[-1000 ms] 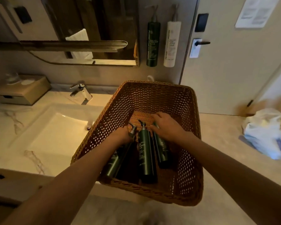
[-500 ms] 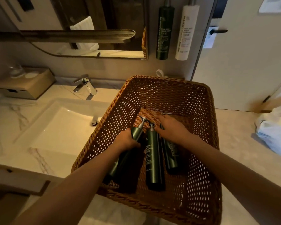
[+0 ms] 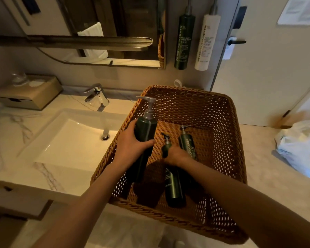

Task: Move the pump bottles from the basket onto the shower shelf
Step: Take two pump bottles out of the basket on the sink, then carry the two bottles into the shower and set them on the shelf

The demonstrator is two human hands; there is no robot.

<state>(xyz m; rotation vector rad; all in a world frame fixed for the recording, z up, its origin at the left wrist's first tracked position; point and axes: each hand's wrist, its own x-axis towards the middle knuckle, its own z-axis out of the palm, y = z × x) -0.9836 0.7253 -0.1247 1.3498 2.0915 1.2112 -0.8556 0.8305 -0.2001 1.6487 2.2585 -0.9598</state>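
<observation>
A brown wicker basket [image 3: 222, 126] sits on the vanity counter beside the sink. My left hand [image 3: 132, 145] grips a dark green pump bottle [image 3: 146, 129] and holds it raised above the basket's left side, pump end up. My right hand [image 3: 177, 155] is down in the basket, closed on a second green pump bottle [image 3: 174, 187] that lies on the floor of the basket. A third green pump bottle [image 3: 188, 145] lies just right of it, touching my right hand. No shower shelf is in view.
A white sink [image 3: 70, 138] with a chrome tap [image 3: 97, 93] is left of the basket. A tissue box [image 3: 30, 92] stands at the far left. Green and white bottles [image 3: 184, 40] hang on the wall under a mirror. A white plastic bag [image 3: 301, 145] lies on the right.
My left hand has lifted its bottle up out of the basket's left side. My right hand has shifted from the right bottle to the middle one.
</observation>
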